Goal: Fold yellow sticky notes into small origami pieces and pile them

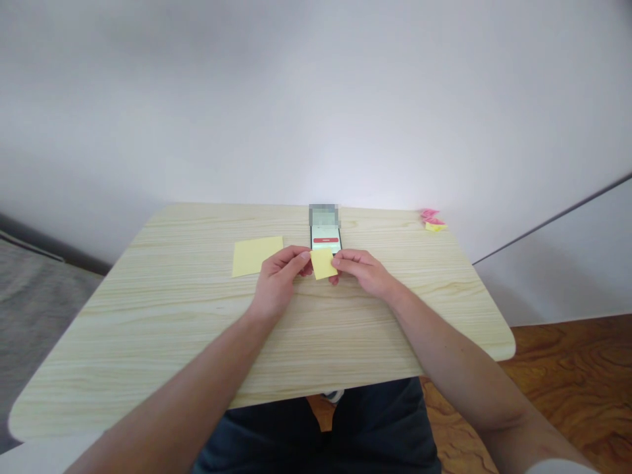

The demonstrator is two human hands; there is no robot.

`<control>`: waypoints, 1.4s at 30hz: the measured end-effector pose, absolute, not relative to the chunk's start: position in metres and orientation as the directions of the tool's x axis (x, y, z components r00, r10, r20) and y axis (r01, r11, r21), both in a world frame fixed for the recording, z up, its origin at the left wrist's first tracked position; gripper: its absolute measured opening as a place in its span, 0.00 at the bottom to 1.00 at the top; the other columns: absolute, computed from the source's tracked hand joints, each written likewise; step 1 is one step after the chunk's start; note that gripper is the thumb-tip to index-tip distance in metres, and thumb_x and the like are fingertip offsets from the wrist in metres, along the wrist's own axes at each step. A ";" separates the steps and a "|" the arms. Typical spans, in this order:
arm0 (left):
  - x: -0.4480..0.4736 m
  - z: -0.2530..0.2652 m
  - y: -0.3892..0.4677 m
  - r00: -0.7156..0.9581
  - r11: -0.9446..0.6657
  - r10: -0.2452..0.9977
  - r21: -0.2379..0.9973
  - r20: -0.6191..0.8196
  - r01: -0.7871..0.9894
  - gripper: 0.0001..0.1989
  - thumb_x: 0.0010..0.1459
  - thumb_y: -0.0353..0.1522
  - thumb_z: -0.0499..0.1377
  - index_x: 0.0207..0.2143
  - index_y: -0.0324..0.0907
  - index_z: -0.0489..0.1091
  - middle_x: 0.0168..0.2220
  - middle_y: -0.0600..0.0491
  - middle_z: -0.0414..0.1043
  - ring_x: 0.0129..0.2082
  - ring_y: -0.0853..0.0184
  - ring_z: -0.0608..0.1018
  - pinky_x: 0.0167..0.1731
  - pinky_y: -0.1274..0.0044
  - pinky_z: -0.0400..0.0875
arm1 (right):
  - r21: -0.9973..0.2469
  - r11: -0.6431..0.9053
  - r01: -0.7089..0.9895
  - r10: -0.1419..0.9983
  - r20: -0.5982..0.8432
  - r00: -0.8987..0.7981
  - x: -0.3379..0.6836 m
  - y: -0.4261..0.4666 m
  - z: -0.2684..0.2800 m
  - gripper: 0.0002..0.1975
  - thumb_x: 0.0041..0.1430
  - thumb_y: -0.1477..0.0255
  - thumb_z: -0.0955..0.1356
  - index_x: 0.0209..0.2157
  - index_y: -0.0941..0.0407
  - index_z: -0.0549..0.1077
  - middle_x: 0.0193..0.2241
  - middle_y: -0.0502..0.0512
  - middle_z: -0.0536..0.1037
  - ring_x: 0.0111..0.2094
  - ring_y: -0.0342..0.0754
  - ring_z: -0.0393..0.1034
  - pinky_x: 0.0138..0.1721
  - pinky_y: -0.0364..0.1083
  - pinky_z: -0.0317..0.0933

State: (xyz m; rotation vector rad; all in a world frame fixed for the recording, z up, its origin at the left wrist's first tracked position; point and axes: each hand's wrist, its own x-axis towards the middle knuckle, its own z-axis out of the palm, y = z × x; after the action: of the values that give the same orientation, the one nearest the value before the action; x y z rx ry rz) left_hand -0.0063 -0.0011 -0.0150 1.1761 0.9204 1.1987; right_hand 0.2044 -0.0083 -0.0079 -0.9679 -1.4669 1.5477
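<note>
A small yellow square of paper (323, 264) is held up between my two hands over the middle of the table. My left hand (279, 275) pinches its left edge between thumb and fingers. On the opposite side, my right hand (364, 270) grips the right edge the same way. Just behind the paper lies a phone (326, 232) with a lit screen and a red bar on it; its lower end is partly hidden by the paper and fingers. A larger yellow sheet (254, 255) lies flat beside my left hand, its corner near the knuckles.
The pale wood-grain table (172, 329) has rounded front corners and meets a white wall (316, 99) at the back. Folded or crumpled pink and yellow paper (432, 220) sits at the far right edge. Brown wooden floor (577, 382) shows at the right.
</note>
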 end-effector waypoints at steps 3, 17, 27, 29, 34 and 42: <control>-0.007 -0.014 -0.001 0.193 -0.024 0.979 0.978 0.065 -0.209 0.12 0.57 0.39 0.66 0.38 0.40 0.80 0.34 0.49 0.78 0.33 0.66 0.76 0.37 0.73 0.69 | -0.997 -0.056 -0.056 0.901 -0.026 -0.434 0.204 -0.008 -0.006 0.14 0.63 0.60 0.71 0.33 0.58 0.78 0.28 0.53 0.80 0.35 0.46 0.74 0.46 0.47 0.66; -0.003 -0.003 -0.011 0.331 0.055 0.942 0.951 0.051 -0.304 0.16 0.55 0.33 0.67 0.47 0.41 0.74 0.35 0.50 0.81 0.32 0.61 0.83 0.39 0.68 0.77 | -0.999 0.042 0.020 0.873 0.027 -0.488 0.202 -0.013 0.001 0.14 0.66 0.62 0.68 0.32 0.55 0.78 0.33 0.52 0.80 0.40 0.49 0.73 0.51 0.50 0.63; -0.001 -0.016 -0.013 0.124 -0.203 0.974 0.972 0.188 0.120 0.10 0.55 0.37 0.67 0.38 0.41 0.77 0.31 0.54 0.78 0.28 0.69 0.75 0.28 0.78 0.68 | -0.991 0.133 0.017 0.966 0.125 -0.226 0.193 -0.023 -0.004 0.16 0.66 0.57 0.68 0.48 0.53 0.74 0.40 0.55 0.79 0.39 0.48 0.75 0.43 0.49 0.69; 0.000 -0.015 -0.015 0.117 -0.228 0.971 0.955 0.209 0.191 0.09 0.56 0.36 0.66 0.38 0.42 0.76 0.29 0.55 0.76 0.27 0.70 0.73 0.27 0.78 0.66 | -0.988 0.149 0.026 0.962 0.139 -0.236 0.192 -0.025 -0.004 0.22 0.61 0.58 0.73 0.53 0.51 0.72 0.44 0.56 0.79 0.42 0.49 0.76 0.44 0.49 0.70; 0.001 -0.011 -0.017 0.136 -0.248 0.965 0.943 0.222 0.223 0.07 0.57 0.36 0.65 0.37 0.43 0.75 0.28 0.57 0.72 0.26 0.71 0.70 0.27 0.78 0.64 | -0.968 0.195 0.160 0.963 0.157 -0.221 0.188 -0.029 -0.001 0.21 0.56 0.63 0.76 0.50 0.52 0.75 0.43 0.55 0.80 0.41 0.49 0.76 0.43 0.48 0.70; -0.003 -0.014 -0.016 0.196 -0.221 0.962 0.965 0.192 0.140 0.11 0.59 0.34 0.63 0.44 0.44 0.73 0.29 0.56 0.71 0.28 0.70 0.70 0.28 0.77 0.63 | -0.969 0.079 0.233 0.997 0.072 -0.039 0.189 -0.025 0.000 0.09 0.59 0.64 0.71 0.36 0.55 0.78 0.24 0.47 0.73 0.23 0.41 0.61 0.25 0.43 0.55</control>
State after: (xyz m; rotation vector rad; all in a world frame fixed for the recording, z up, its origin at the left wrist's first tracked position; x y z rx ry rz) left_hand -0.0027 -0.0162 -0.0135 1.5641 1.0804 1.1396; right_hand 0.1887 -0.0250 0.0002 -1.3081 -1.4389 1.0531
